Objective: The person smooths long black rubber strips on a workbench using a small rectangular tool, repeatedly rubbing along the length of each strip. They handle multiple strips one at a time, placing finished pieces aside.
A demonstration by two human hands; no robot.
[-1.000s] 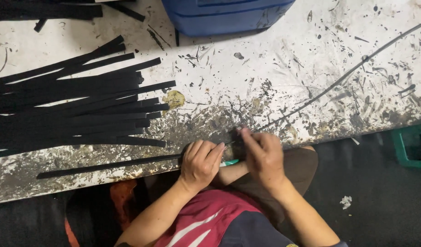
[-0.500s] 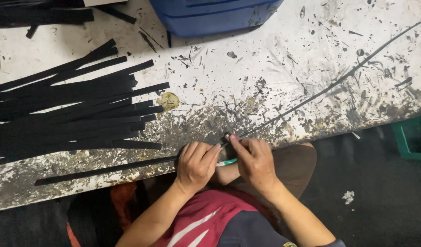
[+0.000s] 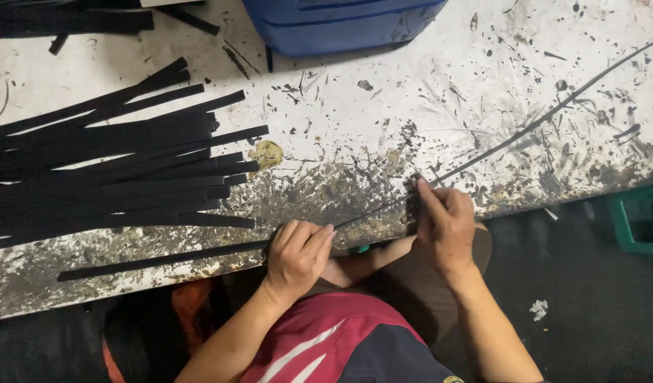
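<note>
My left hand [image 3: 298, 250] is curled at the table's front edge, pinching the right end of a long black strip [image 3: 163, 259] that lies along that edge. My right hand [image 3: 446, 221] is a short way to the right. Its fingers are closed around a small dark tool [image 3: 412, 201], with the forefinger laid along the top. The tool rests on a thin black sliver [image 3: 539, 119] that runs from between my hands up to the far right of the scarred white table [image 3: 383, 106]. What sort of tool it is stays hidden by my fingers.
A fanned pile of black strips [image 3: 113, 170] covers the table's left side. A blue bin [image 3: 341, 25] stands at the back. A yellowish blob [image 3: 267, 153] sits by the pile. Right of the table, a green crate [image 3: 642, 220] and a paper scrap [image 3: 538, 309] lie on the dark floor.
My hands, close together a second ago, have drawn apart. The right hand with the tool slid right along the thin sliver, while the left stayed on the strip's end.
</note>
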